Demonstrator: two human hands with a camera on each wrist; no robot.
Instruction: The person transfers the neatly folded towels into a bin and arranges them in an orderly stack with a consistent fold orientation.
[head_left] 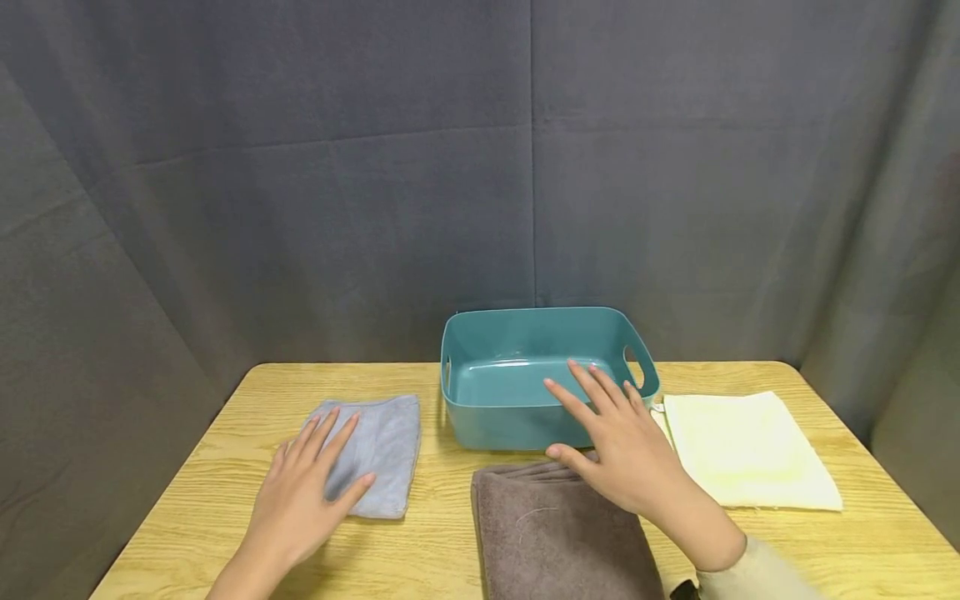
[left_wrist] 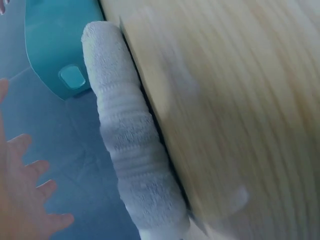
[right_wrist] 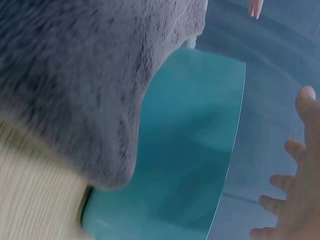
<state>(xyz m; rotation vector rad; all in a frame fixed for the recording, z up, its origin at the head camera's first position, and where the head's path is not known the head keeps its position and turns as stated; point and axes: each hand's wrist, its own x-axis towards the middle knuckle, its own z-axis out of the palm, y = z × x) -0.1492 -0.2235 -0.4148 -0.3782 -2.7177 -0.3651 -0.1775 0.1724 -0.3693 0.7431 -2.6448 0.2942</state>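
My left hand has its fingers spread over a folded light blue-grey towel on the left. In the left wrist view that towel shows its thick folded edge, with the fingers apart from it. My right hand, fingers also spread, hovers over the back of a folded brown towel and overlaps the front of a teal plastic basket. From the right wrist, the brown towel lies close in front of the basket wall. Both hands hold nothing.
A folded pale yellow towel lies right of the basket. Everything stands on a light wooden table with rounded far corners. Grey curtain hangs behind the table and along its sides.
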